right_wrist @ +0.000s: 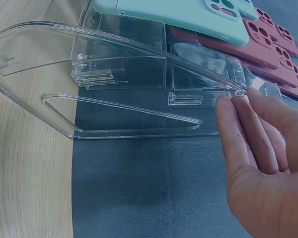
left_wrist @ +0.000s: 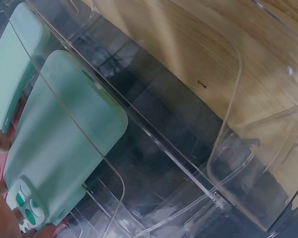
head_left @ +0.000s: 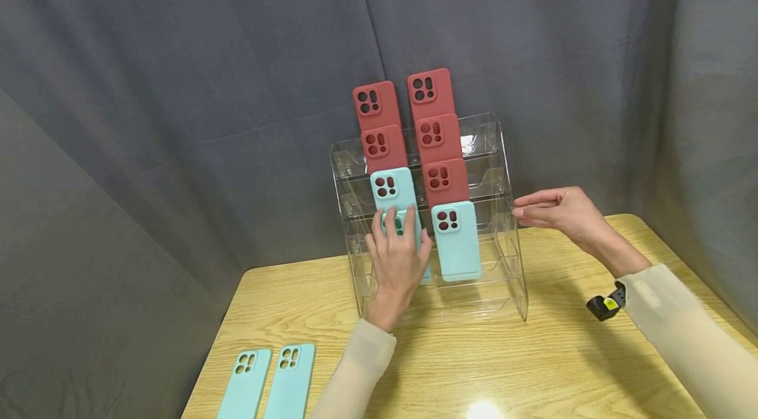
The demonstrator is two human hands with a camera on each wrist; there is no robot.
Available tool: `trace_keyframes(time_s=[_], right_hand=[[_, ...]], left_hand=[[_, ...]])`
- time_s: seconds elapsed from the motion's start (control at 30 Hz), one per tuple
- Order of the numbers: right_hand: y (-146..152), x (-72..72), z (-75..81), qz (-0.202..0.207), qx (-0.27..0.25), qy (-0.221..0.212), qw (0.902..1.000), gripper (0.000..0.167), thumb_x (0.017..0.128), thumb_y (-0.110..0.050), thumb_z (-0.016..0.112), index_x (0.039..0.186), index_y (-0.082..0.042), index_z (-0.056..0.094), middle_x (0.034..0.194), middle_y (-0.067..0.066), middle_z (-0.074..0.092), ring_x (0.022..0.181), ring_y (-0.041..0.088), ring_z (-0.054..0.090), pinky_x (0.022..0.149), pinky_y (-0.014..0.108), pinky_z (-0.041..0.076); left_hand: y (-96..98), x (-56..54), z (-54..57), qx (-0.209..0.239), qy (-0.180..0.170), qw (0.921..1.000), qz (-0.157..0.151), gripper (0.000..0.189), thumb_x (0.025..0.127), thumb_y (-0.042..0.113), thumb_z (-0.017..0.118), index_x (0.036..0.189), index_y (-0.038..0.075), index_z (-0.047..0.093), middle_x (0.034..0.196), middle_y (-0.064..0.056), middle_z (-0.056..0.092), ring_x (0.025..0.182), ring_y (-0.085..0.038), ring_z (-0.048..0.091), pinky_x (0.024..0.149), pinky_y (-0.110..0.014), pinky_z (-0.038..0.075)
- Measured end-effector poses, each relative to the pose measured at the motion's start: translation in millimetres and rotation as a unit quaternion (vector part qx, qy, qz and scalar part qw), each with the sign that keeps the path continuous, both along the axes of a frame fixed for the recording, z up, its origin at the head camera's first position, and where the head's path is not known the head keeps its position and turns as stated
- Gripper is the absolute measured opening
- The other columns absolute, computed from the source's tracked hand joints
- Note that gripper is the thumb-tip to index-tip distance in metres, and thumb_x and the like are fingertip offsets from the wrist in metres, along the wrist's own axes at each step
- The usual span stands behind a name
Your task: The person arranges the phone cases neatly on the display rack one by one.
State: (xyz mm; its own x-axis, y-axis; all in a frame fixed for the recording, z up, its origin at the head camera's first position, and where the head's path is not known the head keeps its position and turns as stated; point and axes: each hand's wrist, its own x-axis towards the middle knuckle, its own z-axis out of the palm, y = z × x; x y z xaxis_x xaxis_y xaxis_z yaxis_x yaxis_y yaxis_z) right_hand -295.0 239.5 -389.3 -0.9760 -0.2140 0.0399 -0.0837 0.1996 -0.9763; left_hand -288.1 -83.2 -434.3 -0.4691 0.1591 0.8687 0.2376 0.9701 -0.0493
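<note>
A clear tiered display rack (head_left: 450, 309) stands on the table, with red and mint phone cases in two columns. My left hand (head_left: 395, 261) grips a mint phone case (left_wrist: 64, 119) low in the left column, fingers around its camera end and thumb at its right side. Just above is another mint case (head_left: 399, 189); to the right, a mint case (head_left: 458, 248) stands in the lower right column. With thumb and fingertips, my right hand (head_left: 568, 215) pinches the edge of the rack's right side panel (right_wrist: 139, 131).
Several red phone cases (head_left: 447, 183) fill the upper tiers. Two mint cases (head_left: 245, 383) lie on the wooden table (head_left: 450, 366) at the front left. A grey curtain (head_left: 237, 77) hangs behind the rack.
</note>
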Motion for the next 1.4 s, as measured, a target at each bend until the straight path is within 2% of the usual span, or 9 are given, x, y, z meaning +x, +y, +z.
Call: trace_keyframes(time_s=[0.23,0.4,0.57,0.73,0.87,0.97,1.07,1.27,1.4], right_hand=[[0,-1.2,-1.8,0.003,-0.003,0.002,1.0000,0.058,0.097,-0.022,0.079,0.141,0.011,0.059,0.104,-0.013,0.081,0.100,0.008,0.079,0.088,0.019,0.065],[3,-0.2,-1.3,-0.004,0.009,0.002,0.9999,0.058,0.097,-0.023,0.079,0.141,0.010,0.059,0.105,-0.013,0.081,0.098,0.005,0.078,0.088,0.019,0.065],[5,1.7,-0.7,-0.005,0.006,0.008,0.9999,0.058,0.097,-0.023,0.078,0.140,0.011,0.060,0.105,-0.012,0.081,0.097,0.004,0.078,0.087,0.019,0.065],[4,2.5,-0.4,0.005,-0.009,0.009,0.9999,0.057,0.097,-0.021,0.078,0.139,0.012,0.059,0.105,-0.011,0.082,0.099,0.006,0.078,0.088,0.020,0.065],[2,2.7,-0.4,0.002,-0.006,0.007,1.0000,0.057,0.097,-0.022,0.079,0.138,0.011,0.061,0.106,-0.011,0.082,0.100,0.007,0.079,0.089,0.020,0.065],[2,2.5,-0.4,0.004,0.001,0.009,1.0000,0.057,0.096,-0.024,0.079,0.139,0.010,0.061,0.107,-0.011,0.081,0.101,0.007,0.078,0.089,0.020,0.065],[2,2.6,-0.5,0.001,0.001,0.010,0.9999,0.057,0.096,-0.023,0.079,0.138,0.010,0.062,0.107,-0.010,0.082,0.100,0.007,0.079,0.088,0.020,0.065],[1,2.1,-0.1,-0.002,-0.006,0.002,1.0000,0.057,0.096,-0.022,0.079,0.139,0.010,0.061,0.105,-0.011,0.082,0.099,0.007,0.079,0.088,0.019,0.065],[0,1.6,-0.6,0.000,-0.008,0.001,1.0000,0.057,0.097,-0.022,0.079,0.140,0.011,0.060,0.104,-0.012,0.082,0.098,0.005,0.078,0.089,0.019,0.065]], left_hand=[[-1.7,0.0,-0.8,-0.003,0.000,1.0000,-0.002,0.053,0.087,0.036,0.083,0.135,0.018,0.068,0.130,-0.014,0.069,0.127,-0.040,0.063,0.075,-0.042,0.055],[-1.6,4.4,-1.1,-0.004,-0.026,0.9996,-0.015,0.054,0.092,0.040,0.079,0.140,0.020,0.065,0.138,-0.015,0.064,0.136,-0.043,0.057,0.092,-0.049,0.060],[-9.0,15.2,-6.5,0.018,-0.059,0.9970,-0.047,0.056,0.096,0.042,0.074,0.146,0.020,0.060,0.148,-0.019,0.055,0.145,-0.048,0.045,0.111,-0.059,0.053],[-27.6,28.7,-11.2,0.064,-0.067,0.9906,-0.101,0.055,0.094,0.034,0.077,0.141,0.010,0.061,0.141,-0.021,0.057,0.141,-0.047,0.048,0.118,-0.060,0.047],[-49.3,39.1,-15.3,0.106,-0.084,0.9806,-0.142,0.045,0.094,0.023,0.078,0.133,0.004,0.064,0.129,-0.019,0.060,0.130,-0.041,0.054,0.112,-0.055,0.051],[-68.7,47.6,-17.8,0.134,-0.102,0.9740,-0.152,0.034,0.095,0.016,0.076,0.124,0.003,0.066,0.119,-0.016,0.062,0.118,-0.035,0.059,0.099,-0.049,0.057],[-90.0,55.8,-19.6,0.144,-0.129,0.9702,-0.146,0.024,0.096,0.013,0.074,0.117,0.005,0.067,0.112,-0.013,0.062,0.108,-0.030,0.061,0.086,-0.044,0.060],[-137.5,77.1,-29.9,0.107,-0.195,0.9660,-0.132,0.017,0.095,0.009,0.074,0.112,0.006,0.069,0.105,-0.009,0.067,0.100,-0.025,0.067,0.078,-0.039,0.064],[-169.9,91.5,-39.6,0.069,-0.263,0.9555,-0.115,0.013,0.093,0.012,0.079,0.105,0.011,0.074,0.098,-0.004,0.072,0.091,-0.020,0.072,0.071,-0.032,0.064]])
